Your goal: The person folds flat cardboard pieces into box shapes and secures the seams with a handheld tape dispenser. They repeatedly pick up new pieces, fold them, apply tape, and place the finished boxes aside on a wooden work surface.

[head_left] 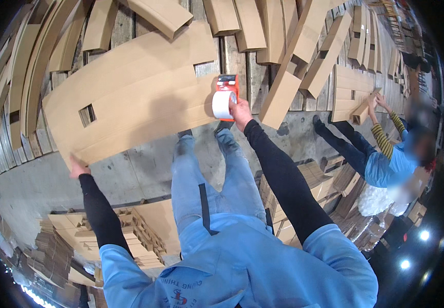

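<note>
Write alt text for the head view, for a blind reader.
A person's right hand holds a red tape dispenser with a white roll at the right end of a flat brown cardboard sheet; the left hand touches its near left corner. Long brown cardboard boxes lie around; at right, a co-worker in light blue handles another.

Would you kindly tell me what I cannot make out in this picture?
- Head view: part of the tape dispenser, covered by the right hand.
- Head view: part of the sheet, hidden by the box across it.
- Head view: that box's far end, cut off by the top edge.
- Head view: the co-worker's head, blurred.
</note>
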`<state>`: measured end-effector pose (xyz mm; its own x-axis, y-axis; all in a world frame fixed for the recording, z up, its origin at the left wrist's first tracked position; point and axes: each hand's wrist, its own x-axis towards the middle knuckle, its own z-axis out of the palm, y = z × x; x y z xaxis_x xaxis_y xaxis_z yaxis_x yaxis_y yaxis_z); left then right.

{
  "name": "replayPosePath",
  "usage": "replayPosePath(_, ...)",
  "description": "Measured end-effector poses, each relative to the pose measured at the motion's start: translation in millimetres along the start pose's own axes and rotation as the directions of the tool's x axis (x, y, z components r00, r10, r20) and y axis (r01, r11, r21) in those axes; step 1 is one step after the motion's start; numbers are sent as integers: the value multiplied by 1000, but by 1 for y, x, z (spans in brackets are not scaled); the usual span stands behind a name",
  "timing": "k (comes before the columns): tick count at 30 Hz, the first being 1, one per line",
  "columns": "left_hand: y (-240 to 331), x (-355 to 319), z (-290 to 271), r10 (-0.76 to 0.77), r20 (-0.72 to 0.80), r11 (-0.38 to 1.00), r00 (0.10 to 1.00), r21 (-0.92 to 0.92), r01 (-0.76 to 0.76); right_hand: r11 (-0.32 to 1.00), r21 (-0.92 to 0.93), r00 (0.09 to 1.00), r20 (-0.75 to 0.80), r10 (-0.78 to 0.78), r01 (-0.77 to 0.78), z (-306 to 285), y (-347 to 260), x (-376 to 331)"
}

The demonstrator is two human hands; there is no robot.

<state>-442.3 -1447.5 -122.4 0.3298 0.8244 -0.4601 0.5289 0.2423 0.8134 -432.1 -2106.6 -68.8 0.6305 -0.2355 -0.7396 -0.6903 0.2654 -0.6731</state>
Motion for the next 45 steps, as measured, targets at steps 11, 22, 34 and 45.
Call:
replayPosePath(11,-36,-74,-22,-171,447,932,878,-216,291,1000,-24,999,30,-20,20,-65,-21,18)
replayPosePath(22,-40,-187,121,1,589,968,808,-204,148,983,50,965,-204,-164,178,-180,-117,89)
replayPosePath(34,-43,-223,124,-170,398,980,901,-27,196,974,-201,950,-267,-161,108,-222,1,38)
replayPosePath(45,-72,-291,175,-64,302,927,951,-335,168,984,11,895,-418,-158,179,-230,41,-2)
